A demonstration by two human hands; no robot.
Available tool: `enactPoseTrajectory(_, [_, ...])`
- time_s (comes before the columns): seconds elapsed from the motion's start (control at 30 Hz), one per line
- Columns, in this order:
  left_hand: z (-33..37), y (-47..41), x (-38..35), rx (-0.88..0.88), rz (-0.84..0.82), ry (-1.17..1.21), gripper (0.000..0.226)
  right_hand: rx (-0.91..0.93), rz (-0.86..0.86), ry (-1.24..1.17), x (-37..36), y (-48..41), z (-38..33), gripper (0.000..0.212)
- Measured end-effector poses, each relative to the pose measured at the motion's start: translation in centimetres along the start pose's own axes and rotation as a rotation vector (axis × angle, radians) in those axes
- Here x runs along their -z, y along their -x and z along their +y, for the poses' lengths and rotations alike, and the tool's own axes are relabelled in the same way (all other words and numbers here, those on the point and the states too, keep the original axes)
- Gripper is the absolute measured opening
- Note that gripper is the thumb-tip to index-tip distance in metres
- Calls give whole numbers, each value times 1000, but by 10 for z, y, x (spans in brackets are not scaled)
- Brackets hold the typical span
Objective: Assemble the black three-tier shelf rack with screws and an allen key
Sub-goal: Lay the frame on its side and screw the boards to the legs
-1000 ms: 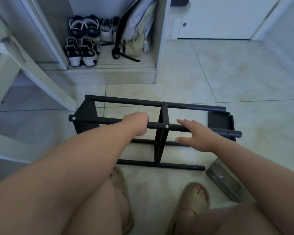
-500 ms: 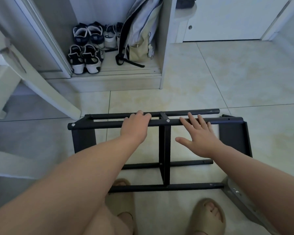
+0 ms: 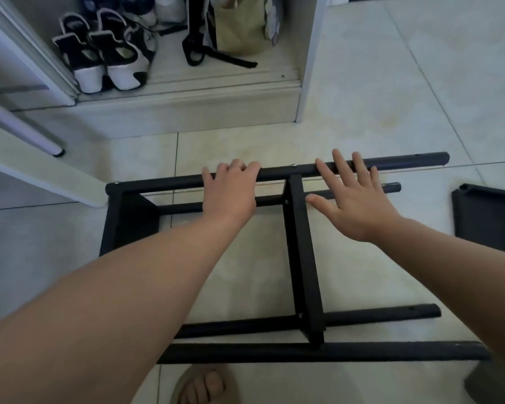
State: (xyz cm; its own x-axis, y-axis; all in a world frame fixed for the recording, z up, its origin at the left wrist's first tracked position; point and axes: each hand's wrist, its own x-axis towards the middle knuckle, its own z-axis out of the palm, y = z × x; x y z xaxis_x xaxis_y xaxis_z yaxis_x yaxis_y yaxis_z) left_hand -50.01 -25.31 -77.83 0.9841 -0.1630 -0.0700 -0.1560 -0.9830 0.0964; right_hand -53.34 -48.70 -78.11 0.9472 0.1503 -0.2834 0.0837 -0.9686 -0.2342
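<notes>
Risk sits mostly at the right end of the rack (image 3: 134,220), which lies on its side on the tiled floor (image 3: 391,91); there the four rails end free, with empty screw holes, while the loose end panel (image 3: 487,223) lies apart on the floor just beyond them. The left hand (image 3: 231,196) has its fingers (image 3: 245,167) curled over the top rail (image 3: 405,160), grasping it; the right hand (image 3: 359,205) lies flat on the same rail, fingers (image 3: 343,164) straight and spread, holding nothing. Judged from this, the frame is steadied by one grip only; a push from the flat palm could roll it away, or back toward the sandalled foot (image 3: 204,386) just beside the nearest rail (image 3: 303,352). Unsupported rail ends may splay or twist, so the panel's holes would not line up and a screw could cross-thread; leverage on them might also strain the screws already in. No allen key or loose screws are in view, so something small could lie underfoot unseen.
</notes>
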Motion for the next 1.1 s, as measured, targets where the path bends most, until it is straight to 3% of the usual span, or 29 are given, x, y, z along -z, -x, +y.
enactPoseTrajectory(0.17, [-5, -8, -18, -7, 38, 46, 43, 5, -41, -16, -7, -7, 5, 94])
enactPoseTrajectory(0.37, [1, 33, -1, -57, 148, 199, 41, 91, -42, -33, 3, 56, -4, 86])
enactPoseTrajectory(0.43, [10, 57, 2, -34, 32, 344, 38, 127, -88, -32, 7, 86, -8, 84])
enactPoseTrajectory(0.57, [33, 107, -3, 132, -431, 659, 41, 185, -253, -22, 0, 147, -13, 78])
enactPoseTrajectory(0.67, [50, 133, -7, 200, -680, 824, 43, 174, -322, 7, -14, 179, -16, 67])
enactPoseTrajectory(0.9, [73, 146, -10, 236, -778, 909, 32, 238, -367, 218, -44, 188, -17, 46])
enactPoseTrajectory(1.1, [73, 142, -11, 246, -810, 877, 38, 237, -381, 260, -60, 177, -7, 37])
